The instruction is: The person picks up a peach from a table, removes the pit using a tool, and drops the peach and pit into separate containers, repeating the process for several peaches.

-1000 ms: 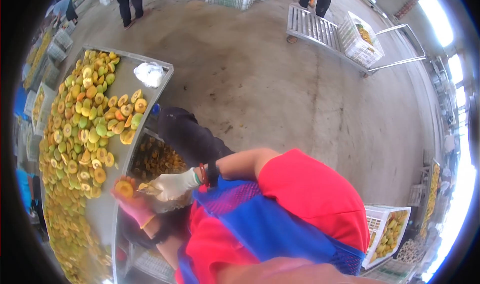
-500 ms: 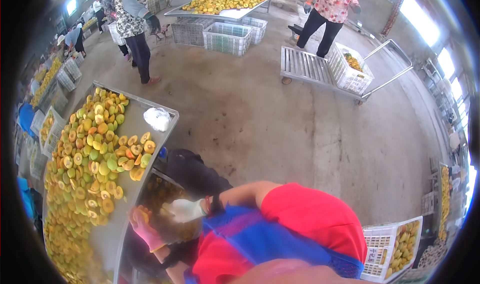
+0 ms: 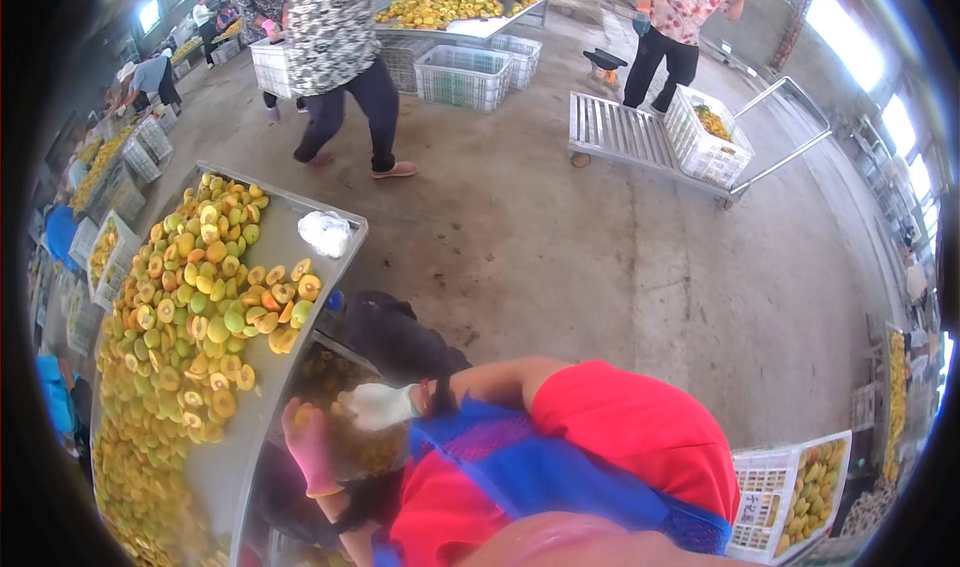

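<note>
My left hand point(image 3: 309, 452), in a pink glove, is closed around a yellowish piece of fruit that looks like an apricot point(image 3: 303, 414). Close to its right, my right hand point(image 3: 380, 406) in a white glove has its fingers curled together. Something yellowish shows at those fingertips, too blurred to name. Both hands are above a container of fruit point(image 3: 375, 452) by my lap, partly hidden by my hands and arms. Beside them stands a metal table point(image 3: 225, 467) heaped with halved yellow-green apricots point(image 3: 200, 297). A crumpled white plastic bag point(image 3: 325, 234) lies at its far corner.
A white crate of fruit point(image 3: 785, 502) stands behind me at lower right. Ahead, a flat trolley point(image 3: 625, 127) carries another crate point(image 3: 710, 137). One person point(image 3: 335, 37) is walking by a second fruit table point(image 3: 480, 29); another person point(image 3: 690, 7) stands by the trolley.
My left hand has lifted slightly and turned more upright beside my right hand. The person in the patterned top has stepped rightward and reaches over the far table. The view has shifted slightly.
</note>
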`<act>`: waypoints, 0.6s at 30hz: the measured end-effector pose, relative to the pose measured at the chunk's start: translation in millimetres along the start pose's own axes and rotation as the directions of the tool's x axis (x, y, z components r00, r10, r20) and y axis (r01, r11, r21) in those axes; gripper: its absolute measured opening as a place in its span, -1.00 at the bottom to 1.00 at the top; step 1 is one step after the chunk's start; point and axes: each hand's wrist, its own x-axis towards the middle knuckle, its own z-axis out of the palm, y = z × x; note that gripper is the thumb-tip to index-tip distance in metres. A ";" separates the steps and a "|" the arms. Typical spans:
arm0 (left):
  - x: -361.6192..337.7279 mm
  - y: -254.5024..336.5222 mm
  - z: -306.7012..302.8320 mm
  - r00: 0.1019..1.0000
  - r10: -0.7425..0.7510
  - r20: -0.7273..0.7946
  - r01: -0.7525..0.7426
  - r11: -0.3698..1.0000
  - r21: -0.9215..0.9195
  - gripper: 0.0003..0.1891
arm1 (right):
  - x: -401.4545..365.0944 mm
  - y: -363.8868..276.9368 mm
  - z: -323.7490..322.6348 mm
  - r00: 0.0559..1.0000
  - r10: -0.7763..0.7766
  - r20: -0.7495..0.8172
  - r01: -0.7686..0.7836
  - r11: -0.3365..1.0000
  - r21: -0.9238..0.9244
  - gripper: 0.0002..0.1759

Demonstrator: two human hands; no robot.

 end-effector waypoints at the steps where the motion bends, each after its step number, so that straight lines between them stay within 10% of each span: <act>1: 2.7 -6.8 1.4 1.000 0.017 0.023 -0.019 0.995 0.097 -0.54 | 1.6 -0.5 -2.2 0.999 0.034 0.037 -0.035 0.999 0.010 -0.74; 18: -18.5 -4.0 -11.2 0.979 -0.096 -0.179 0.053 0.972 -0.228 -0.70 | -5.0 -17.0 -5.2 0.998 -0.056 0.001 0.056 0.992 0.110 -0.84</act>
